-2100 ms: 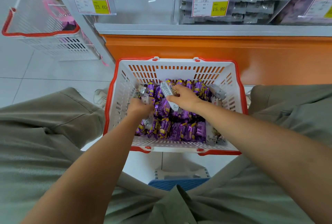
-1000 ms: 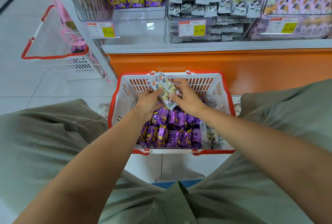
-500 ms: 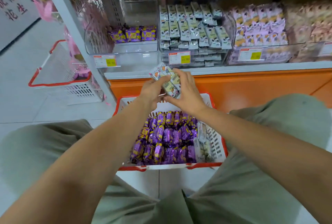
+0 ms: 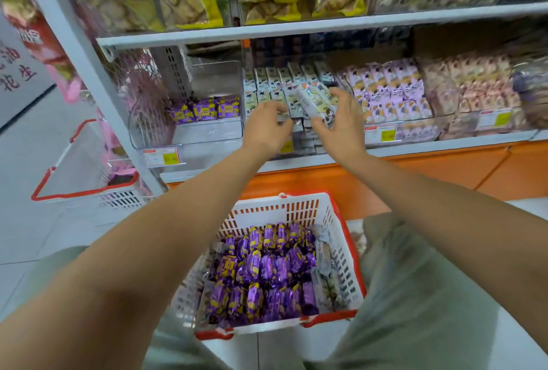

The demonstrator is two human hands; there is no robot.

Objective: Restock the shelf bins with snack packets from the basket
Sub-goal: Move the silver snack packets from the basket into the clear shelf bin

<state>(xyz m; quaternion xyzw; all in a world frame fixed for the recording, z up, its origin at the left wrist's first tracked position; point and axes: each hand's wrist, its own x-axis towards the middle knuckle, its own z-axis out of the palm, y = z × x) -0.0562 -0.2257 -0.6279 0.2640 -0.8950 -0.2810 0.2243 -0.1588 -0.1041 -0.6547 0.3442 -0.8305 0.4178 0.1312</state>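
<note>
Well, my right hand point(image 4: 341, 122) pinches a stack of pale packets point(image 4: 315, 101) just above the middle bin point(image 4: 314, 146). My left hand point(image 4: 267, 125) curls beside it, and I cannot tell whether it holds any. I should square the stack with the standing rows point(image 4: 278, 79) before letting go.

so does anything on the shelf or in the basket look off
Nothing damaged or spilled. The left clear bin holds only three purple packets at its back, while neighbouring bins are packed. In the basket, a few pale packets lie along the right wall.
</note>
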